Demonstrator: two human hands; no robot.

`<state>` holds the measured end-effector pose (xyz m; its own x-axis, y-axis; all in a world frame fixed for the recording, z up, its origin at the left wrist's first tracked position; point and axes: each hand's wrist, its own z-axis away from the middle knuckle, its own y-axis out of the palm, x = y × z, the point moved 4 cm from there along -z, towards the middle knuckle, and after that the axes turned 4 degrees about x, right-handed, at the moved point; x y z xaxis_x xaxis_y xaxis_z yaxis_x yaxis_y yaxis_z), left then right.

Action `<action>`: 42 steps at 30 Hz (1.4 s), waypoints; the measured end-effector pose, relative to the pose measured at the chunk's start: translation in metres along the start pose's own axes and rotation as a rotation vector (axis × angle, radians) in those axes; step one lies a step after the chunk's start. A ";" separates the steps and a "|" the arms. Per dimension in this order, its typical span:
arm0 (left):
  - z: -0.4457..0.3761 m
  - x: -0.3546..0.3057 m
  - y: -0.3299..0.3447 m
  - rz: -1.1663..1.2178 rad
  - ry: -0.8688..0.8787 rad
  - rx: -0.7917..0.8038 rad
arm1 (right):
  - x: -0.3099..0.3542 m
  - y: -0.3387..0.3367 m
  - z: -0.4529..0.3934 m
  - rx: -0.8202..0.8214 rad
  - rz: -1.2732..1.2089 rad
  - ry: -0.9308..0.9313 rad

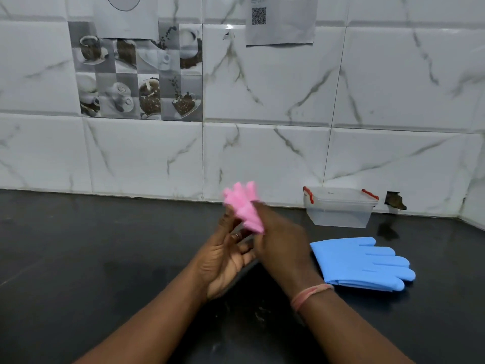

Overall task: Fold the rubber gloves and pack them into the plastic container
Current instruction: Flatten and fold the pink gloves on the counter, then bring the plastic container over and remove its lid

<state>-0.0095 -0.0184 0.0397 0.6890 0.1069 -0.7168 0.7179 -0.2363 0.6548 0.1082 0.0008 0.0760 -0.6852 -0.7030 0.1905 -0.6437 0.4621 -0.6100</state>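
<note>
A pink rubber glove is bunched up above the black counter, its fingers pointing up. My left hand and my right hand both grip it from below, blurred by motion. To the right, blue rubber gloves lie flat and folded on the counter, fingers pointing right. Behind them a clear plastic container with red clips stands against the wall, lid on or resting on top.
The black countertop runs to a marble-tiled wall. A broken hole in the wall sits right of the container. Papers are taped high on the wall.
</note>
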 end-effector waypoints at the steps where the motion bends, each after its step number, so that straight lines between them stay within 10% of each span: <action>1: 0.001 -0.004 -0.001 0.050 0.007 -0.010 | 0.014 0.007 0.001 0.051 0.028 -0.090; 9: 0.008 -0.020 -0.033 0.137 0.007 -0.245 | 0.026 0.023 0.018 0.536 -0.236 -0.250; 14: 0.007 -0.019 -0.027 0.205 0.050 -0.210 | -0.023 -0.013 0.014 0.041 -0.681 0.524; 20: 0.017 0.006 0.018 0.257 -0.020 -0.033 | -0.041 -0.014 0.050 0.201 -1.376 0.998; 32: 0.045 0.097 0.113 0.116 -0.650 -0.021 | -0.137 -0.139 0.140 0.300 -0.958 1.141; 42: 0.044 0.111 0.117 -0.408 -0.688 -0.165 | -0.159 -0.164 0.144 0.543 -0.298 1.157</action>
<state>0.1469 -0.0768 0.0265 0.1937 -0.4760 -0.8578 0.9415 -0.1556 0.2990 0.3719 -0.0416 0.0351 -0.6103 0.2533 0.7506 -0.7878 -0.0949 -0.6086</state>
